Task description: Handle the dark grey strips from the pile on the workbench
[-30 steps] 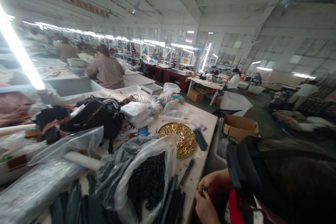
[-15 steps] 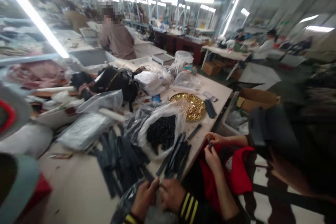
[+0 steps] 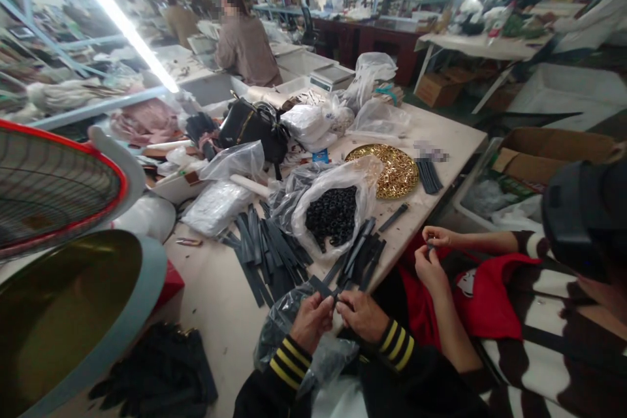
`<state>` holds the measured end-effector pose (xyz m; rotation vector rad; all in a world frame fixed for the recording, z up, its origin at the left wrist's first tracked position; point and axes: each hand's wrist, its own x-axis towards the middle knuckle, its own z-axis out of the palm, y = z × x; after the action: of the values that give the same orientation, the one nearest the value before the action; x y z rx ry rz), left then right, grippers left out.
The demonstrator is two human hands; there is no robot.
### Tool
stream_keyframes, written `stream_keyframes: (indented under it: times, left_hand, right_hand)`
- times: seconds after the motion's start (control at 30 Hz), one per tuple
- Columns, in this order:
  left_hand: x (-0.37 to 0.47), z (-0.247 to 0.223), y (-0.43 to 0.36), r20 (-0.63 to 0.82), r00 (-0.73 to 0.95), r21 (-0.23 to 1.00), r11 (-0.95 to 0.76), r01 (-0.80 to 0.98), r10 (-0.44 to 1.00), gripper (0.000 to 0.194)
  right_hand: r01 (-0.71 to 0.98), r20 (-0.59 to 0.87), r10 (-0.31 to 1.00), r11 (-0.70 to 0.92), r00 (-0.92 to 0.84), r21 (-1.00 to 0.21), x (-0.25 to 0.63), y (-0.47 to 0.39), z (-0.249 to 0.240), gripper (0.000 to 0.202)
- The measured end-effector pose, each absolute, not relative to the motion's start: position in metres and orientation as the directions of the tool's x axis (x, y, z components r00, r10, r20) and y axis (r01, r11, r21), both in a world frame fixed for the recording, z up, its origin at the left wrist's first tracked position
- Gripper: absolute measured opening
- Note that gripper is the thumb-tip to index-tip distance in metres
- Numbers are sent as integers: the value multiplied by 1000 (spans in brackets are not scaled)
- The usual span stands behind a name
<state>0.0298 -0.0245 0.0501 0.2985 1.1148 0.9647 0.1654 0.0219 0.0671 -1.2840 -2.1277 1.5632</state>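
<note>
At the table's near edge my left hand pinches a dark strip that sticks out past the fingertips. My right hand is beside it, thumb and fingers closed close to the strip's near end; what lies between them is too small to make out. Just beyond my hands lie loose dark strips, with a bigger heap of strips to the left. Between these stands an open clear plastic bag of small black pieces. Crumpled clear plastic lies beside my left wrist.
A round tray of gold metal pieces and a bundle of dark strips lie farther back. On my right, a co-worker's hands hold a small dark piece. At left are a red-rimmed fan and more finished-looking dark strips.
The view has swung left and down, bringing in more of the fan and the dark pile at lower left. My hands stay close together at the strip.
</note>
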Motion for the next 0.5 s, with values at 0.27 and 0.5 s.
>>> stream_keyframes:
  times: [0.27, 0.5]
  left_hand:
    - [37, 46, -18, -745, -33, 608, 659, -443, 666, 45]
    - [33, 48, -12, -704, 49, 647, 668, -368, 709, 42]
  right_hand:
    - [645, -300, 799, 138, -521, -752, 156, 12, 58, 20]
    - [450, -353, 713, -58, -606, -891, 157, 18, 59, 27]
